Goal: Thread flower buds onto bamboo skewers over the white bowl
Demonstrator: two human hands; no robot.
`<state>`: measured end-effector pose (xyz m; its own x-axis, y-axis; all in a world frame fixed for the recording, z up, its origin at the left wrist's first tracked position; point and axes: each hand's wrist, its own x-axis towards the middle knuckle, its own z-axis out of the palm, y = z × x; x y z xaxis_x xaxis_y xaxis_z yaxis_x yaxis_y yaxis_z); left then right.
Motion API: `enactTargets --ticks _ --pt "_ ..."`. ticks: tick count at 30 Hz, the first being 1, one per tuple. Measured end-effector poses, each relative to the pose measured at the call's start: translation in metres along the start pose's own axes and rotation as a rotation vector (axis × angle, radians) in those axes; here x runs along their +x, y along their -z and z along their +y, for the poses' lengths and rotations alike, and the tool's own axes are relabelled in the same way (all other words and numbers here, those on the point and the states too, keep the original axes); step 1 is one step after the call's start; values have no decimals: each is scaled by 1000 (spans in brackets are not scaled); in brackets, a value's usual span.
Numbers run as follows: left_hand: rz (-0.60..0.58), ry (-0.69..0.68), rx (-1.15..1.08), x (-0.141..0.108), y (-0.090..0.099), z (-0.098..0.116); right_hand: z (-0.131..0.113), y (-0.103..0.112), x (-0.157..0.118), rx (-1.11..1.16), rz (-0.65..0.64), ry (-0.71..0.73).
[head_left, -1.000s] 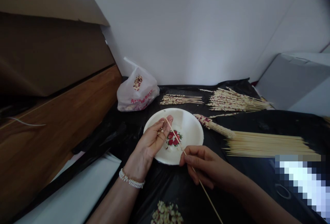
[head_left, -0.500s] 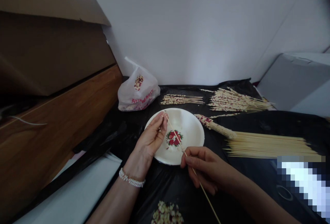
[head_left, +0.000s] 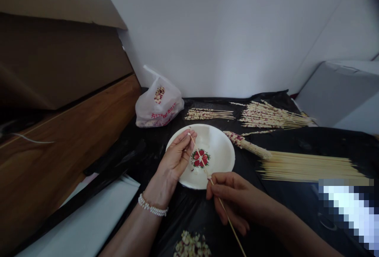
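Over the left part of a white bowl (head_left: 222, 150) with a red flower print, my left hand (head_left: 177, 154) pinches a small pale kernel at its fingertips, against the tip of a thin wooden skewer (head_left: 196, 145). My right hand (head_left: 229, 196) grips that skewer lower down, in front of the bowl's right side, beside a pale kernel threaded on it. The skewer slants from upper left to lower right. At the bottom edge lies a heap of loose kernels (head_left: 192, 245).
A plastic bag (head_left: 160, 109) of kernels stands behind the bowl. Threaded skewers lie in a small bunch (head_left: 209, 114) and a larger pile (head_left: 263, 115). Right of the bowl are a corn cob (head_left: 247, 145) and bare skewers (head_left: 308, 166). Boxes stand at both sides.
My right hand and the skewer have shifted slightly down and left. The fingers of my left hand have moved a little at the skewer's tip, where a pale kernel now shows.
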<state>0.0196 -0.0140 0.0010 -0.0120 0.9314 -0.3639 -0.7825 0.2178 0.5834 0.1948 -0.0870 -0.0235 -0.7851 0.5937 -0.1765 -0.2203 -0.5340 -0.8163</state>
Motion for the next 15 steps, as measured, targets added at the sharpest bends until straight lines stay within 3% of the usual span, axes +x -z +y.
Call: enactTargets --ticks 15 --pt "21 -16 12 -1 -1 -1 1 -1 1 65 -16 -5"
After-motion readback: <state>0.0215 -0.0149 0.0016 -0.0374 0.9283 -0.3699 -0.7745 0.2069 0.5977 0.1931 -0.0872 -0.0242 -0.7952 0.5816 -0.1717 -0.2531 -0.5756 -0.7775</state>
